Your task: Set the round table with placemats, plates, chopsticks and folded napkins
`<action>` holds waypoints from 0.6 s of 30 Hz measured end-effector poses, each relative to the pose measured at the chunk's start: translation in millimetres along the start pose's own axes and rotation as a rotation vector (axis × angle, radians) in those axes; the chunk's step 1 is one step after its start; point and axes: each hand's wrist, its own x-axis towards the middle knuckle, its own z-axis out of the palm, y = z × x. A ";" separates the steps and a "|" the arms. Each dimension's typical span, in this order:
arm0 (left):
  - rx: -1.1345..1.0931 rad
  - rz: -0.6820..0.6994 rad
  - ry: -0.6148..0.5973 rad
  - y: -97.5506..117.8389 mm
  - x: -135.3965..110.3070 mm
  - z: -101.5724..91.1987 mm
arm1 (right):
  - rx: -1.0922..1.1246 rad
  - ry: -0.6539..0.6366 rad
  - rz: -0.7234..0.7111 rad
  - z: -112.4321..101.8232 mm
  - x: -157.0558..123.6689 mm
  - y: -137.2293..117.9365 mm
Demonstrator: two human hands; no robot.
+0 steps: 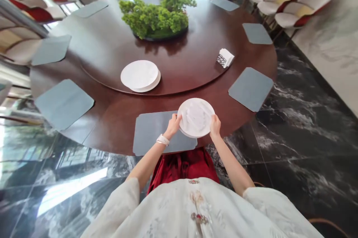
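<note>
The left hand (173, 124) and right hand (215, 125) grip opposite sides of a small stack of white plates (196, 117), which is over the right end of the near grey placemat (153, 130) at the edge of the worktop (112, 113). Beyond, other white plates (139, 75) lie stacked on the turntable (184, 70), near its front rim, with a green centrepiece (156, 16) farther back.

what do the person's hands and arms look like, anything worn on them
The left hand and right hand wear no gloves. A white wristband circles the left wrist; the right wrist is bare. Loose off-white sleeves leave both forearms uncovered.
</note>
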 end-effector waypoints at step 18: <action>-0.256 -0.056 0.348 1.7 325.6 -107.3 | -0.361 -0.352 -0.011 309.0 253.8 -35.3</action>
